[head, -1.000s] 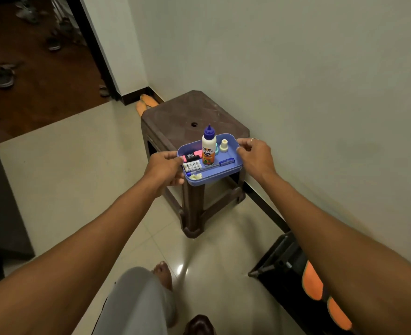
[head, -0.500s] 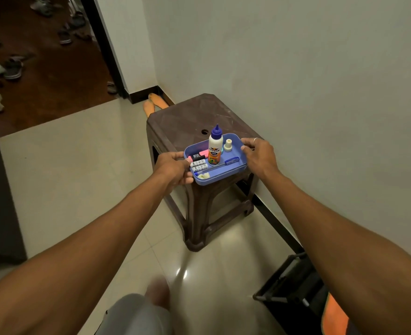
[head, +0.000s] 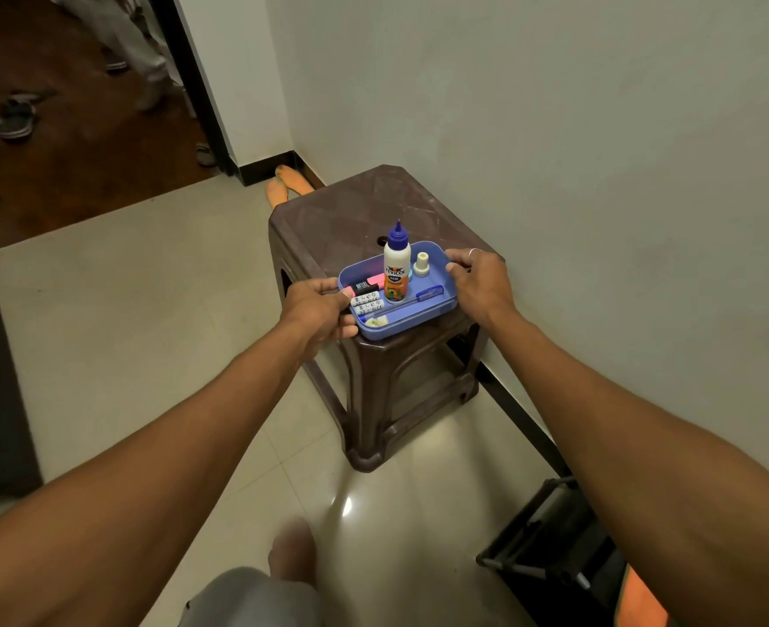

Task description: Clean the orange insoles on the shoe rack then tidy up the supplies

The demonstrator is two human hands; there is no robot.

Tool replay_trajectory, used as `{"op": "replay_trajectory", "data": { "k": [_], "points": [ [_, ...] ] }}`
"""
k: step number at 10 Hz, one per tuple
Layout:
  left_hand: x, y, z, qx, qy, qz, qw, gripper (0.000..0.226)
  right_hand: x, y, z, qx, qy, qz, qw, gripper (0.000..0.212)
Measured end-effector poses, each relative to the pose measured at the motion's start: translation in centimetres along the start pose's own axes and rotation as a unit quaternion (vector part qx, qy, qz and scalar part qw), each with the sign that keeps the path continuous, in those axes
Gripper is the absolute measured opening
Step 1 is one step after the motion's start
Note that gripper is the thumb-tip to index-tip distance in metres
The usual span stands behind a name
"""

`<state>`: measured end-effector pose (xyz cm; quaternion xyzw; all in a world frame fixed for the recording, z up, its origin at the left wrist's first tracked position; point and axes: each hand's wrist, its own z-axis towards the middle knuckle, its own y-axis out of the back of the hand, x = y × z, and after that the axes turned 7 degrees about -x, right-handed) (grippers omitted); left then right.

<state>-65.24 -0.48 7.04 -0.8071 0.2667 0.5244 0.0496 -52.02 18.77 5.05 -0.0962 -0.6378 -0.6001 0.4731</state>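
The left hand [head: 317, 310] grips the left end of the tray [head: 401, 329] and the right hand [head: 480, 282] grips its right end, so its long axis lies crosswise between them. It overhangs the near corner of the stool [head: 364, 205]; whether it rests there is unclear.

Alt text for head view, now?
The left hand and right hand grip a blue tray holding an upright glue bottle at the near corner of a brown stool, by a wall. Black shoe rack with orange insole, lower right.
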Motion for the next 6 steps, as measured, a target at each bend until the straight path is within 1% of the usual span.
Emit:
{"op": "replay_trajectory", "data": {
  "k": [2,4,5,6],
  "points": [
    [0.2,-0.3,0.4,-0.004,0.006,-0.009,1.0,0.018,0.1,-0.6,0.3,-0.008,-0.012,0.001,1.0,0.029],
    [0.4,-0.4,0.8,-0.013,-0.008,-0.026,1.0,0.018,0.5,-0.8,0.4,-0.01,-0.024,0.01,1.0,0.029],
    [0.4,-0.5,0.4,-0.018,-0.012,-0.021,1.0,0.02,0.6,-0.5,0.0,-0.014,-0.014,0.006,1.0,0.029],
    [0.2,0.0,-0.2,-0.081,-0.057,0.046,0.994,0.035,1.0,0.9,-1.1,-0.047,-0.019,0.023,0.998,0.026]
  ]
}}
